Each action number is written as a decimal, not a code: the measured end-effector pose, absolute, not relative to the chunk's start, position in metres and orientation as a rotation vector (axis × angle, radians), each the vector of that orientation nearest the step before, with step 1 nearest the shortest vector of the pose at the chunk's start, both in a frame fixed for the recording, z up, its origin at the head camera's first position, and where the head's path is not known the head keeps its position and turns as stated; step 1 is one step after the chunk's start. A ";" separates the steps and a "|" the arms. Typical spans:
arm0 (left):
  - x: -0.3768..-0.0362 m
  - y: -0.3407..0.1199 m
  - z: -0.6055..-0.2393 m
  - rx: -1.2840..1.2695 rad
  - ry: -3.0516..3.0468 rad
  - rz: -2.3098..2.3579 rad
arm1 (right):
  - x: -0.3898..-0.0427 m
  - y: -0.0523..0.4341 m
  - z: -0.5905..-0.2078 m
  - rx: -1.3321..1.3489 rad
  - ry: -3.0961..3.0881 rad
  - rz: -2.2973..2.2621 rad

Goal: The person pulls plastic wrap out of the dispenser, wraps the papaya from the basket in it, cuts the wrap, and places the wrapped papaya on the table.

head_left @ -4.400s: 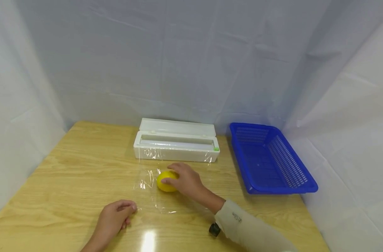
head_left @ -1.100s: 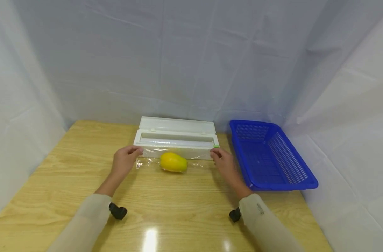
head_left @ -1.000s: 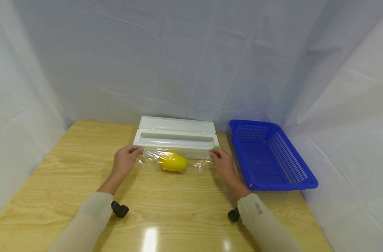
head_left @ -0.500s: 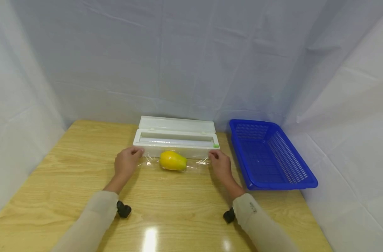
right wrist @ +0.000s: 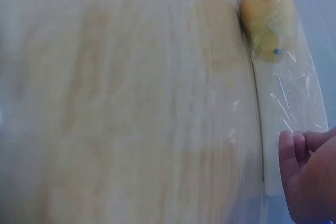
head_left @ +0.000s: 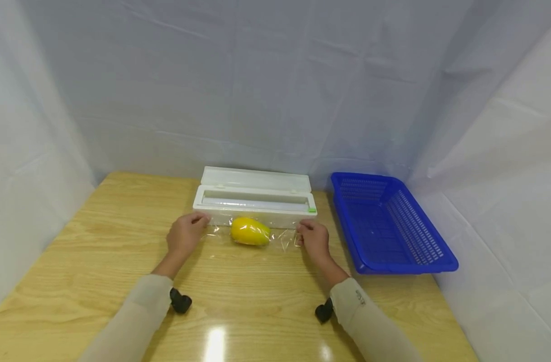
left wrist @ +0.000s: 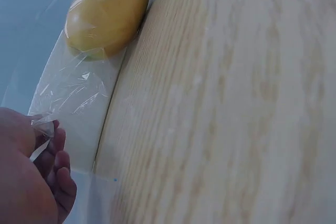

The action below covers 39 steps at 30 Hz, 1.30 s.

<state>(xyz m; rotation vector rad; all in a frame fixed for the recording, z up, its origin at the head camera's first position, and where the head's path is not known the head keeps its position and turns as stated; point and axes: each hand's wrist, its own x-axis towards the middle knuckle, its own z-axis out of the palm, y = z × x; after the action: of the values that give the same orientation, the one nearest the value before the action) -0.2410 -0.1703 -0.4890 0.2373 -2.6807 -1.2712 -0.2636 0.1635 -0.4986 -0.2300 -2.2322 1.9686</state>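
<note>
Head view: yellow fruit (head_left: 250, 231) lies on desk (head_left: 98, 251) just before white film dispenser (head_left: 254, 201), under clear film (head_left: 284, 240). Left hand (head_left: 184, 237) pinches film's left edge; right hand (head_left: 313, 240) pinches right edge. Blue basket (head_left: 393, 229) at right, apart.

Left wrist view: left hand (left wrist: 29, 177), grip closed on film (left wrist: 73, 90) corner; fruit (left wrist: 107, 11) beyond, film-covered.

Right wrist view: right hand (right wrist: 310, 174), fingers curled at film (right wrist: 291, 93); fruit (right wrist: 268, 19) wrapped, against dispenser (right wrist: 281, 140).
</note>
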 end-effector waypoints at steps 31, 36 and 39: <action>-0.250 -0.175 -0.499 0.226 -2.471 -1.729 | -0.266 0.158 -0.501 -0.359 -2.098 2.103; -0.248 -0.174 -0.498 0.232 -2.455 -1.768 | -0.265 0.163 -0.506 -0.359 -2.125 2.031; -0.247 -0.174 -0.498 0.221 -2.433 -1.831 | -0.264 0.164 -0.508 -0.331 -2.144 1.974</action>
<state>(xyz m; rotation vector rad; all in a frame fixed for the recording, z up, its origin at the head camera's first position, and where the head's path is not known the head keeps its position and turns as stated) -0.2467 -0.1739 -0.4976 0.2207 -2.4331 -1.8313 -0.2637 0.1643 -0.5075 -0.3312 -2.1444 1.9736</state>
